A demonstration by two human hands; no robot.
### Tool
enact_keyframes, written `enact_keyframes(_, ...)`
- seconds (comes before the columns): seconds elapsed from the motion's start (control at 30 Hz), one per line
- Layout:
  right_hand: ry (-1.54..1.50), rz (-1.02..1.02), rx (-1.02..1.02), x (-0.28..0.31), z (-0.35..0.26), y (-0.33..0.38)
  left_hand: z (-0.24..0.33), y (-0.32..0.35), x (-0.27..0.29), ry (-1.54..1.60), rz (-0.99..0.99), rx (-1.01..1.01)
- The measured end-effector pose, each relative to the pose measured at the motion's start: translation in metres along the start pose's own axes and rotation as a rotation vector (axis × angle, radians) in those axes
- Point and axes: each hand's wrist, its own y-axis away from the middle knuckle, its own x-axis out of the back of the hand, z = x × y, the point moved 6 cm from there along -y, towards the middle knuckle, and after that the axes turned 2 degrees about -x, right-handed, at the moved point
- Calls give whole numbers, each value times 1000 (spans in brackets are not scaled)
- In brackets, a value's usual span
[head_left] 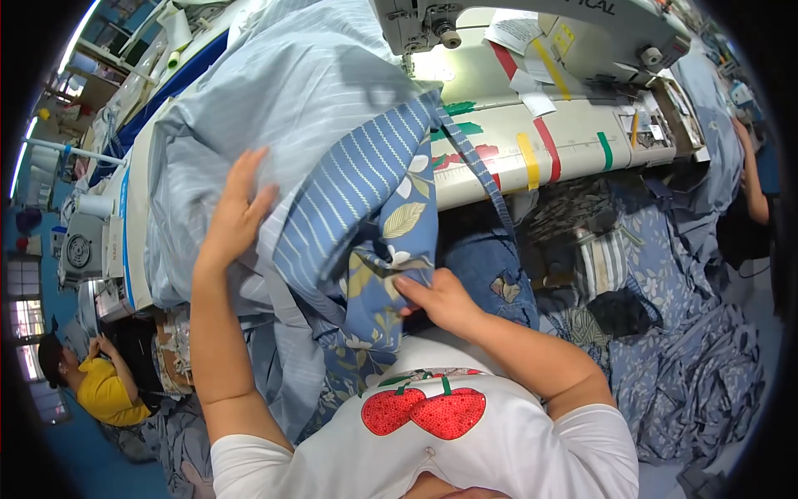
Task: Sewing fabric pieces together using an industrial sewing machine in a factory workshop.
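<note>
A large pale blue striped fabric (283, 91) lies heaped across the sewing table (573, 137). My left hand (235, 212) rests flat on it with fingers spread, near its lower edge. A darker blue piece with white stripes and a leaf-and-flower print (378, 216) hangs off the table's front edge toward my lap. My right hand (439, 298) pinches the floral part of that piece at its lower fold. The white sewing machine head (532, 25) stands at the top, its needle area just above the striped corner.
Coloured tape strips (540, 150) mark the table top right of the fabric. Piles of blue floral cloth (682, 349) lie on the floor at right. A person in a yellow top (100, 382) sits at lower left; another person's arm (752, 183) shows at right.
</note>
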Motion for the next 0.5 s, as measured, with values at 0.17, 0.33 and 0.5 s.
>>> enact_keyframes(0.17,222,-176,-88,18,26,55,-142,27,26,-336,124,141)
enact_keyframes(0.33,110,-129,-159,25,54,54,-46,-2,19,-45,29,49)
enact_keyframes(0.5,60,-262,-208,23,38,62,69,51,-15,36,-465,76)
